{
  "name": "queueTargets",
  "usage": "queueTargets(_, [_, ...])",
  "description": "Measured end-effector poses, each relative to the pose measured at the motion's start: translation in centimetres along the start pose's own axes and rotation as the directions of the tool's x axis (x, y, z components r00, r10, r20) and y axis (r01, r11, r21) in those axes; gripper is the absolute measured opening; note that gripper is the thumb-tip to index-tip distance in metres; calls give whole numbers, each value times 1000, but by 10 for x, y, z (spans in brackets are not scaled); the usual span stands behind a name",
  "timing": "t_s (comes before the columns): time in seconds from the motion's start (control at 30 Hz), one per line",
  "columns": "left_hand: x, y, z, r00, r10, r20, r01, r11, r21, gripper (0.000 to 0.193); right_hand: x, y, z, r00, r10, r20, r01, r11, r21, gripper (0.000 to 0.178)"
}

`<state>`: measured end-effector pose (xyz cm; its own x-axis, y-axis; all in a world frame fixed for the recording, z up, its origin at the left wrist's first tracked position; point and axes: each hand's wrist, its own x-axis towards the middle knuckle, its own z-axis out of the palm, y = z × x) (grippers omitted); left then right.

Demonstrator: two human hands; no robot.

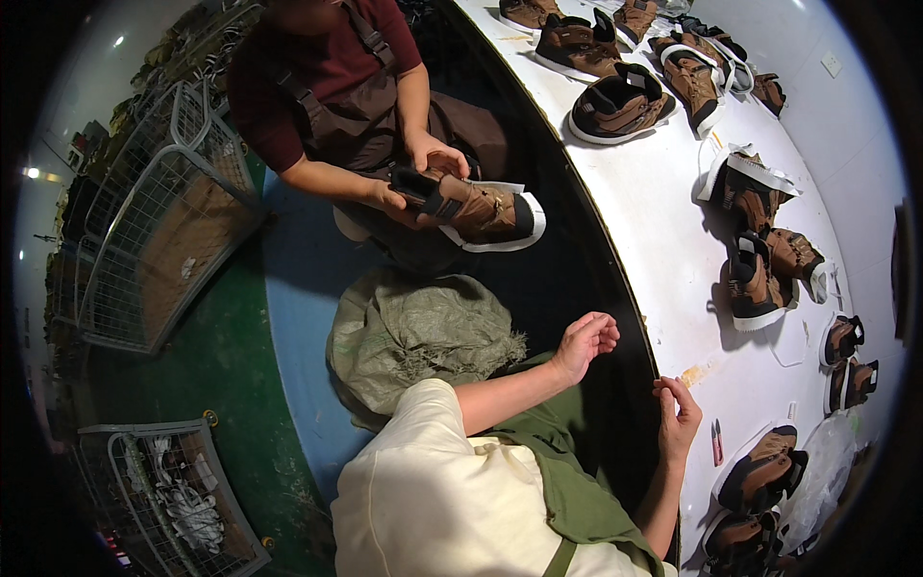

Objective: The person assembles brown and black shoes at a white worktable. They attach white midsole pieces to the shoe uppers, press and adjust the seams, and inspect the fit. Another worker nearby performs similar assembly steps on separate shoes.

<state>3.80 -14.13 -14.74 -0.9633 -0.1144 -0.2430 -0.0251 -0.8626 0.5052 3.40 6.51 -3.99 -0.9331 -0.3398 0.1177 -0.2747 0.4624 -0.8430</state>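
My left hand (586, 346) is raised over the dark gap beside the white table (663, 250), its fingers curled inward. What it holds, if anything, does not show. At the table's near edge is my right hand (679, 413), thumb and fingers brought together in a pinch; anything between them is too small to make out. Small snips with red handles (717, 444) lie on the table to the right of that hand. Closest on the right is a brown and black shoe (766, 468). A green apron (577, 490) covers my lap.
Across from me a seated person (332, 115) holds a brown shoe (481, 212) with white edging. Several similar shoes (623, 104) stand along the table. A grey-green sack (413, 322) sits on the floor. Wire carts (159, 250) stand at left. Clear plastic (822, 471) lies at right.
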Motion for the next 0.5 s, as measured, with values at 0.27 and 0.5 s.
queueTargets(0.27, [-2,-3,1,1000,-6,-4,6,1000,4,22,-2,0,-1,1000,-4,-3,4,1000,-4,14])
queueTargets(0.5, [-1,-4,2,1000,-24,-8,24,1000,8,22,-5,6,-3,1000,18,-20,-18,1000,25,14])
